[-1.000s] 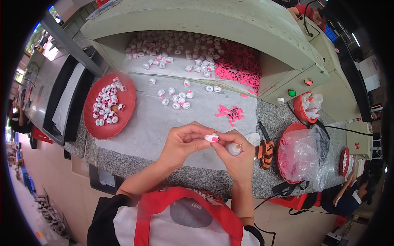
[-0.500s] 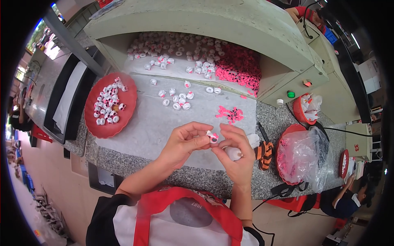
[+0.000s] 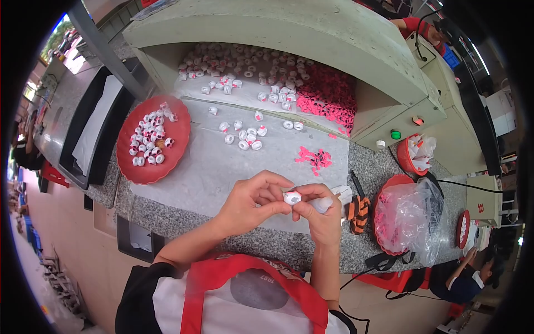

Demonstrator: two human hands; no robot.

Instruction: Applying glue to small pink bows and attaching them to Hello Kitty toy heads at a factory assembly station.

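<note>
Between my two hands is a small white hollow piece (image 3: 292, 197) with a bit of pink at its top and a grey opening facing up. The fingertips of my left hand (image 3: 250, 205) pinch it from the left. My right hand (image 3: 321, 221) grips its other side with thumb and fingers, and a pale rounded thing (image 3: 322, 205), its kind unclear, is tucked in that palm. Beyond my hands, loose white pieces (image 3: 243, 135) sit on the white paper (image 3: 194, 161), near a small heap of flat pink parts (image 3: 315, 160).
A red scalloped plate (image 3: 127, 164) of pink-and-white pieces stands left. The grey-green cabinet (image 3: 267, 33) holds many white pieces and pink parts. Right are orange-black striped scissors (image 3: 359, 211), a plastic bag (image 3: 417, 211) over a red plate, and a red bowl (image 3: 406, 158). Other people sit farther off.
The white piece has been turned, so its opening shows instead of the pink and dark side. My right fingers have closed in on it, and both hands are closer together.
</note>
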